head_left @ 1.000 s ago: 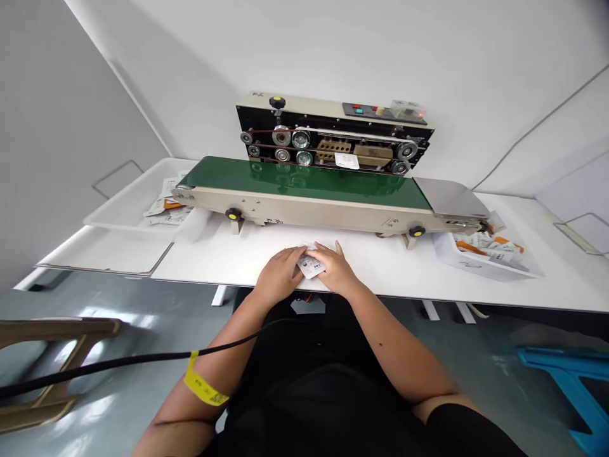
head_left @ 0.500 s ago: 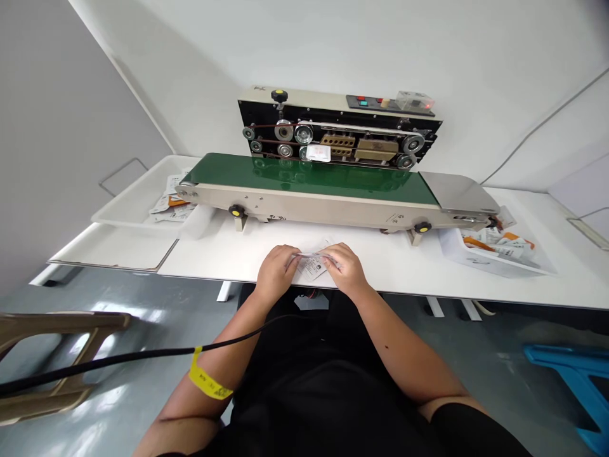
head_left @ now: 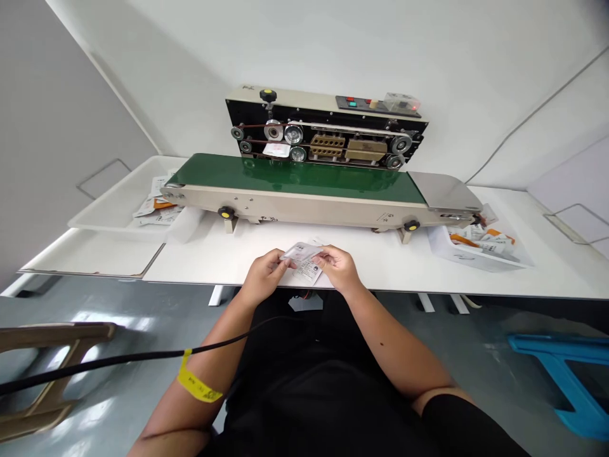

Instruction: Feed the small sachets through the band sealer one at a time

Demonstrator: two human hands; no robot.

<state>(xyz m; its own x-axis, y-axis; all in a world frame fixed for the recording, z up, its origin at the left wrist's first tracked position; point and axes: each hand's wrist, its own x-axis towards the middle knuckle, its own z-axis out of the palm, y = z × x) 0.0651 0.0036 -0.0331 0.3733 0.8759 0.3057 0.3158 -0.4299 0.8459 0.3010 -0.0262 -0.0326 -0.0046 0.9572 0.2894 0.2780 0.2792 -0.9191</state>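
- Pinching a printed sachet point(head_left: 299, 251) at its sides, just above the bench point(head_left: 228, 257) near its front edge: left hand point(head_left: 263, 274) and right hand point(head_left: 340, 270), thumbs toward the fingers.
- Below it, a text-covered sachet point(head_left: 310, 273).
- Beyond the hands, a green conveyor belt point(head_left: 309, 179).
- Behind the belt, a band sealer point(head_left: 328, 116), a white sachet point(head_left: 276, 150) by its left rollers.
- Sachets fill a white tray point(head_left: 102, 214) at left, a white bin point(head_left: 490, 261) at right.
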